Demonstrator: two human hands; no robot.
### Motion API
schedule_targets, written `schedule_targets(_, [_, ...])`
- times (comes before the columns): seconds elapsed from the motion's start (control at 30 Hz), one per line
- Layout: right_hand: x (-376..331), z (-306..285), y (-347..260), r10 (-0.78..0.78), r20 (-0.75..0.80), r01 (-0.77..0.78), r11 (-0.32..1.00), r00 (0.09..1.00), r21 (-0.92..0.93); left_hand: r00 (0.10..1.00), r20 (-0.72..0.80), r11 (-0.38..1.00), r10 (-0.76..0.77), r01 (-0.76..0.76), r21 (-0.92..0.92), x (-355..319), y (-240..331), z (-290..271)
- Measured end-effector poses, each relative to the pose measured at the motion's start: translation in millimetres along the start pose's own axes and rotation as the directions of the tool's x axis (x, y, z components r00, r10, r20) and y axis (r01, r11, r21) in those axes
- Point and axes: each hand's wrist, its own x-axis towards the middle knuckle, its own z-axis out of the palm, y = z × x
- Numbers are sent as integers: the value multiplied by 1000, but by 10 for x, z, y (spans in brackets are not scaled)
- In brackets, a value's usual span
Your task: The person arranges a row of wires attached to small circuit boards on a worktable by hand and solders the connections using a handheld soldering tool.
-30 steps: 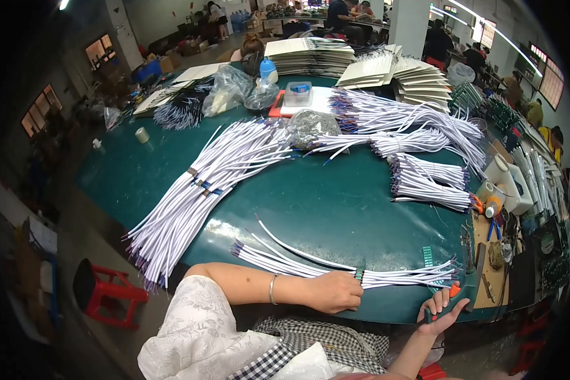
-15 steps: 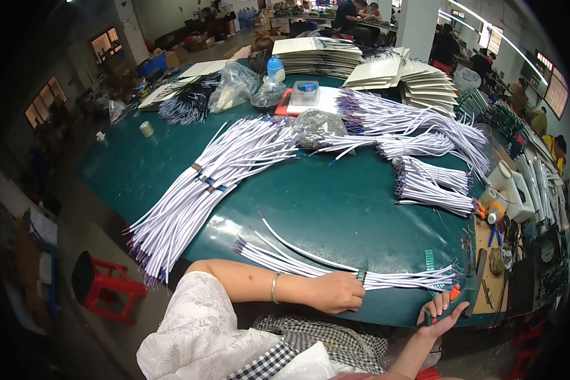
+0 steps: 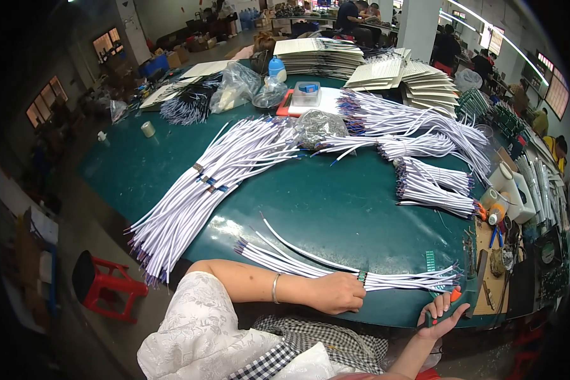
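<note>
Left hand pins a small bundle of white wires at the near edge of the green worktop.

The left hand (image 3: 339, 292) lies curled down over the white wire bundle (image 3: 297, 263), closed on it just beside a green tie band (image 3: 361, 277). The bundle's long axis runs along the near edge, its stripped ends fanning toward the right hand (image 3: 442, 311). That hand, off the near right corner, is closed around what looks like an orange-handled tool (image 3: 453, 296). The wires are thin, smooth and slightly bowed; the worktop (image 3: 335, 209) is matte.

Left hand (image 3: 337, 292) fisted, forearm lying across; right hand (image 3: 442, 311) curled (palm up).
</note>
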Motion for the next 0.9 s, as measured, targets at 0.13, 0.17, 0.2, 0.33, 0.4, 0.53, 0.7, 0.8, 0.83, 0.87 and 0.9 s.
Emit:
schedule_targets(0.13, [-2, -4, -6, 2, 4, -2, 1000, 1000, -6, 1000, -3, 1000, -7, 7, -8, -1, 4, -4])
schedule_targets(0.17, [-1, -3, -4, 2, 5, -2, 1000, 1000, -6, 1000, -4, 1000, -2, 2, 0, 1, 5, -6])
schedule_targets(0.2, [-3, -3, -2, -1, -1, 1, 1000, 1000, -4, 1000, -4, 1000, 3, -3, 7, 3, 5, -7])
schedule_targets(0.33, [-6, 9, 1, -6, -12, 6, 1000, 1000, -1, 1000, -9, 1000, 2, -2, -3, 3, 8, -8])
schedule_targets(0.4, [-4, -3, -1, -7, -9, 7, 1000, 1000, 1, 1000, 14, 1000, -4, 4, 12, 3, 10, -11])
schedule_targets(0.53, [0, 5, 9, -7, -5, 7, 1000, 1000, -3, 1000, 11, 1000, 13, -13, 12, -13, -5, -10])
schedule_targets(0.7, [-8, 19, 0, -14, -8, 14, 1000, 1000, -8, 1000, 11, 1000, 18, -18, 14, 7, 0, -15])
schedule_targets(0.8, [-3, 10, 5, -13, -4, 13, 1000, 1000, -8, 1000, 13, 1000, 19, -19, 13, 14, 6, -31])
schedule_targets(0.83, [-2, 7, 6, -12, -1, 12, 1000, 1000, -5, 1000, 13, 1000, 19, -19, 13, 11, 4, -29])
schedule_targets(0.87, [-1, 7, 5, -12, 0, 12, 1000, 1000, -5, 1000, 9, 1000, 19, -19, 13, 8, 1, -24])
schedule_targets(0.9, [-2, 11, 5, -12, -5, 12, 1000, 1000, -6, 1000, 5, 1000, 19, -19, 12, 4, -1, -17])
